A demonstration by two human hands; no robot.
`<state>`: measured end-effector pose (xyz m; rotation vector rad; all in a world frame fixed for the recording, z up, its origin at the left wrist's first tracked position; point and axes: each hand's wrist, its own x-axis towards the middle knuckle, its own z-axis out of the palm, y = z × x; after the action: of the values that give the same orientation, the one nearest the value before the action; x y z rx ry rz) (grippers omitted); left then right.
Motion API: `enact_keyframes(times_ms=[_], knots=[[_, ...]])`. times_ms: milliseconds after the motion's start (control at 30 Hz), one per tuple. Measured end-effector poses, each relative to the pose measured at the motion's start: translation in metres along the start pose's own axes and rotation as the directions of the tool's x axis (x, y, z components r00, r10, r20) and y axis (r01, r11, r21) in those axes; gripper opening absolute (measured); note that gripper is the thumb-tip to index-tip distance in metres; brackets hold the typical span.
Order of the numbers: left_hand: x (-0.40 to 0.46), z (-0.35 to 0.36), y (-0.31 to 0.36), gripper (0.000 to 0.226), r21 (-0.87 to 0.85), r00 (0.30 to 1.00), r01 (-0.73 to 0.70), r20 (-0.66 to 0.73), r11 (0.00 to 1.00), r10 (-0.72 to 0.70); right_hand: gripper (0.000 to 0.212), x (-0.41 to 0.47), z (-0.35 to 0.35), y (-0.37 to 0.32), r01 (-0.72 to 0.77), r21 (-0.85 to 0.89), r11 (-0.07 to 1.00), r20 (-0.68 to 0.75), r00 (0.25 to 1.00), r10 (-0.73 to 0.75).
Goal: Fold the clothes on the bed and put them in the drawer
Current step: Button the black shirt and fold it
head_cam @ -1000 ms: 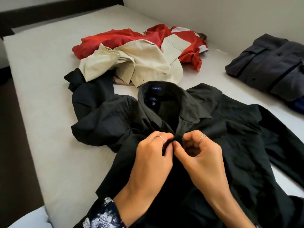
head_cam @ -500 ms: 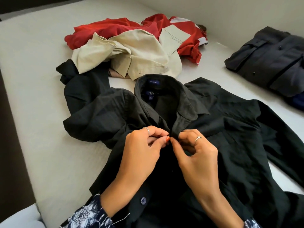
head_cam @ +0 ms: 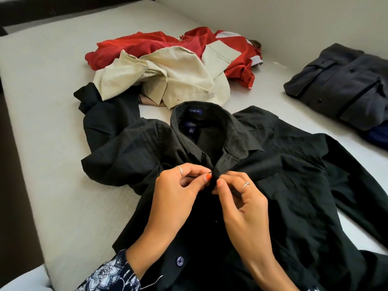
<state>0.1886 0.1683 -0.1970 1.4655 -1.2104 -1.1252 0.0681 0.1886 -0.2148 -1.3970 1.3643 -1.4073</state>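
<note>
A black button-up shirt (head_cam: 294,185) lies spread face-up on the white bed (head_cam: 42,101), collar toward the far side. My left hand (head_cam: 174,196) pinches the left front edge just below the collar. My right hand (head_cam: 241,202) pinches the right front edge beside it, fingertips almost touching. A purple button (head_cam: 180,261) shows lower on the placket. Behind the shirt lies a crumpled beige garment (head_cam: 168,80) on top of a red one (head_cam: 147,43).
A folded dark grey shirt (head_cam: 346,87) sits at the right on something dark blue (head_cam: 378,137), near the wall (head_cam: 273,22). The bed's left edge drops to a dark floor (head_cam: 12,185). No drawer is in view.
Both hands have shifted slightly up the shirt front toward the collar, still pinching the two edges together. The camera view has moved a little; the other clothes lie unchanged.
</note>
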Motion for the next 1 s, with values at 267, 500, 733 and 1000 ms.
enact_keyframes(times_ms=[267, 500, 733, 1000], knots=[[-0.005, 0.004, -0.001, 0.011, 0.043, 1.000, 0.021, -0.008, 0.999, -0.021, 0.010, 0.008, -0.006, 0.009, -0.228, 0.077, 0.970, 0.068, 0.972, 0.223], [-0.013, 0.008, -0.001, 0.013, -0.024, 0.996, 0.084, 0.021, 0.996, -0.083, 0.020, 0.005, -0.004, 0.009, -0.099, -0.112, 0.989, 0.034, 0.994, 0.104], [-0.013, 0.012, 0.004, 0.014, -0.066, 0.993, 0.117, -0.006, 0.991, -0.117, 0.008, 0.003, -0.003, 0.013, 0.167, -0.252, 0.953, 0.011, 0.985, -0.170], [-0.016, 0.015, -0.002, 0.011, -0.057, 0.990, 0.141, -0.019, 0.988, -0.142, 0.006, 0.004, -0.005, 0.015, 0.284, -0.344, 0.895, 0.028, 0.956, -0.293]])
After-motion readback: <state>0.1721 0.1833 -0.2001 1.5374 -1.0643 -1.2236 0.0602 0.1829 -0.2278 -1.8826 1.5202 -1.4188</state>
